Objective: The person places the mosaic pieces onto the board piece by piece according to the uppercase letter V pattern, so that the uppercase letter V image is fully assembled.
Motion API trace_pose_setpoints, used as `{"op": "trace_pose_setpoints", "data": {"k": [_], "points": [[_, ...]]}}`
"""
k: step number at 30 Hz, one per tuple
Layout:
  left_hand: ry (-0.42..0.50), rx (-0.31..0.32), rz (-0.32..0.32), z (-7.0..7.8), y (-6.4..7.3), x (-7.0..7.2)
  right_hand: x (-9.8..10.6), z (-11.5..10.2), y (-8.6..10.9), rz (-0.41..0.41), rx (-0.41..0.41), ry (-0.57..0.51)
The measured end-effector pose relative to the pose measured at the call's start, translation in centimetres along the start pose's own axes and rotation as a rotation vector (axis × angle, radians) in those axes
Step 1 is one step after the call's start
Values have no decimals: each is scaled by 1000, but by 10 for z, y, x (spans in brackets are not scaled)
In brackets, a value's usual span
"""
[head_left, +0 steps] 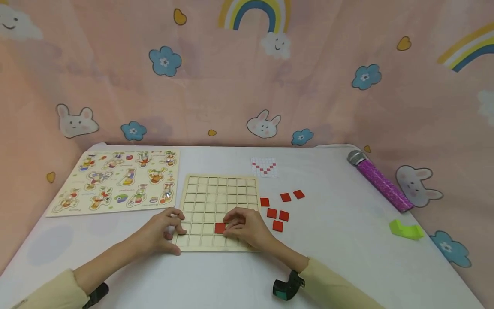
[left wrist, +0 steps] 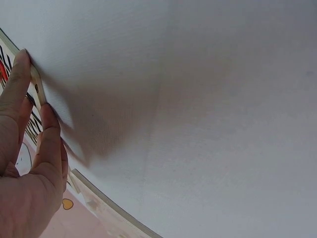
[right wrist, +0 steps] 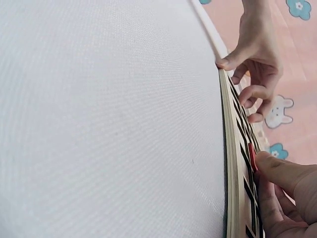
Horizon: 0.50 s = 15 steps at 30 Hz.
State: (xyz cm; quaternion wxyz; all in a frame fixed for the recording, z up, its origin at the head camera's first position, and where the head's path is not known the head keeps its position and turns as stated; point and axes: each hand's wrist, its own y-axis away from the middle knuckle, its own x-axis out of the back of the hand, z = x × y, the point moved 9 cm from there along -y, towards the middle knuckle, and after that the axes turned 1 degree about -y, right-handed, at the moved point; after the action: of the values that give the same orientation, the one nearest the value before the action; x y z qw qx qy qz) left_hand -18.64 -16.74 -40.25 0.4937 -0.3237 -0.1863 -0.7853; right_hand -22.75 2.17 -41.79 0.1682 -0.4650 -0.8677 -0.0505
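A pale wooden grid board (head_left: 221,248) lies on the white table, its square cells bounded by raised ridges. My left hand (head_left: 164,229) holds the board's near left corner, thumb at the front edge and fingers along the left side; the left wrist view shows these fingers (left wrist: 49,141) on the rim. Over the board's near right part, my right hand (head_left: 247,227) pinches a red square tile (head_left: 219,228) by its right side. In the right wrist view the thumb touches this tile (right wrist: 252,156), which stands slightly tilted at the grid. Whether it sits fully in a cell is hidden.
Several loose red tiles (head_left: 278,225) lie right of the board. Behind it is a small pattern card (head_left: 265,168) with a red V of squares. A picture puzzle board (head_left: 125,180) lies left; a glittery purple microphone (head_left: 382,182) and a lime-green piece (head_left: 406,230) lie right.
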Motion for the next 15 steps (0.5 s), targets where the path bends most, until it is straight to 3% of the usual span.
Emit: {"op": "trace_pose_setpoints", "data": {"k": [7,15], "points": [[10,-12,2,1,1,-2,2,-11,4,14,3,27],[1,29,-5,-1,1,1,26,2,6,71,-50,-81]]}}
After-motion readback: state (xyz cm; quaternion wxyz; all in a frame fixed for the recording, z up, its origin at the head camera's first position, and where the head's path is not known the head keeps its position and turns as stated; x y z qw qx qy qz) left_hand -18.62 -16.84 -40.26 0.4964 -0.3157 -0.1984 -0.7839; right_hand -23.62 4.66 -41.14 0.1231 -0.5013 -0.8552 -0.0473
